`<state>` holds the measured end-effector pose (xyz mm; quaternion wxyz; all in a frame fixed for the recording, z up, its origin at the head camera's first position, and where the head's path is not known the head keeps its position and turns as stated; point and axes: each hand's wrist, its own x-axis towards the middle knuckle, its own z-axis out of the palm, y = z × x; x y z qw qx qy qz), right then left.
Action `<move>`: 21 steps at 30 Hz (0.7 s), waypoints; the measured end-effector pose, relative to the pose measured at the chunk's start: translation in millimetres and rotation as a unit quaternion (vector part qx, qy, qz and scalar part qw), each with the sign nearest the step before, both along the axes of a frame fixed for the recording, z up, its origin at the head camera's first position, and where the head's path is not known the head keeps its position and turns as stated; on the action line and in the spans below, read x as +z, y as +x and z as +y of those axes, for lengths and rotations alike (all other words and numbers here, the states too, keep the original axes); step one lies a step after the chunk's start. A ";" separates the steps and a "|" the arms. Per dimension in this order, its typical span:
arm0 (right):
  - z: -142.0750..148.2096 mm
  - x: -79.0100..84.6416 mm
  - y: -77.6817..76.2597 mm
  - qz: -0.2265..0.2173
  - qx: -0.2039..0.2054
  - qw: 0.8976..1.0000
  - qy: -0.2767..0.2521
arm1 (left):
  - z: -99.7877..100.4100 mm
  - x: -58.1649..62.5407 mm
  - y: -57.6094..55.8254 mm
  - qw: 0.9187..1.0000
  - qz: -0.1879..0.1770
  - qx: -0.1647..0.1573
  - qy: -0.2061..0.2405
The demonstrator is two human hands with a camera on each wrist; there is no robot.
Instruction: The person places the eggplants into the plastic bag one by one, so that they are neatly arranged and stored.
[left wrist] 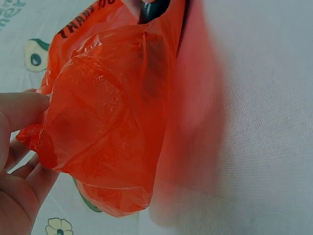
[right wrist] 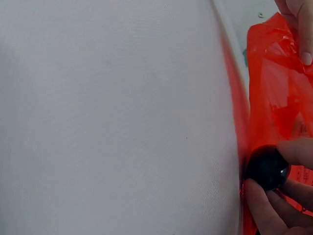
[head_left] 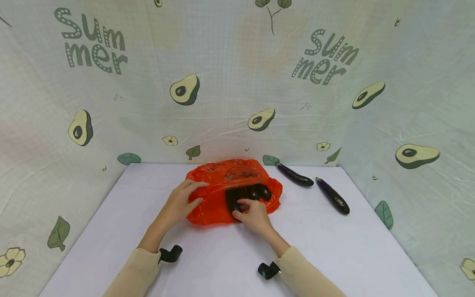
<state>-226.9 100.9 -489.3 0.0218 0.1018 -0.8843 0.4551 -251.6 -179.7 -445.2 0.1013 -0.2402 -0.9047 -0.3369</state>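
Note:
A red plastic bag with dark printing lies on its side, its mouth partly raised so that several dark purple eggplants show inside. My left hand holds the bag at its left side, fingers on top and thumb lower. In the left wrist view, the crumpled film runs between thumb and fingers. My right hand reaches to the bag's mouth and grips the near end of the leftmost eggplant. The right wrist view shows that rounded end between thumb and fingertips; its far part is hidden.
Two more eggplants lie outside the bag to the right, one at the back and one nearer the right edge. A printed cloth hangs behind the white table. Black wrist devices project near both sleeves.

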 end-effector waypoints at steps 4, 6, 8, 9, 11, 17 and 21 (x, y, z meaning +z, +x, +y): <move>-2.0 -1.4 -1.2 0.005 -0.005 1.000 0.009 | 0.0 -0.6 -0.3 1.000 -0.002 -0.001 0.001; -3.1 -1.6 -2.2 0.014 -0.008 1.000 0.016 | 0.0 -0.6 -0.3 1.000 -0.003 -0.002 0.002; -4.4 -1.7 -3.3 0.020 -0.015 0.999 0.020 | 0.0 -0.6 -0.1 1.000 -0.003 -0.002 0.003; -5.2 -1.8 -3.7 0.021 -0.019 0.999 0.021 | 0.1 -0.5 0.1 1.000 -0.002 -0.003 0.004; -6.8 -2.3 -4.7 0.024 -0.028 0.999 0.022 | 0.3 0.0 0.4 1.000 -0.002 -0.004 0.005; -13.6 -4.0 -7.8 0.040 -0.057 0.997 0.018 | 0.6 0.0 0.7 1.000 0.000 -0.004 0.002; -18.4 -5.4 -11.3 0.049 -0.080 0.995 0.022 | 0.5 -0.1 0.4 1.000 0.003 -0.005 0.001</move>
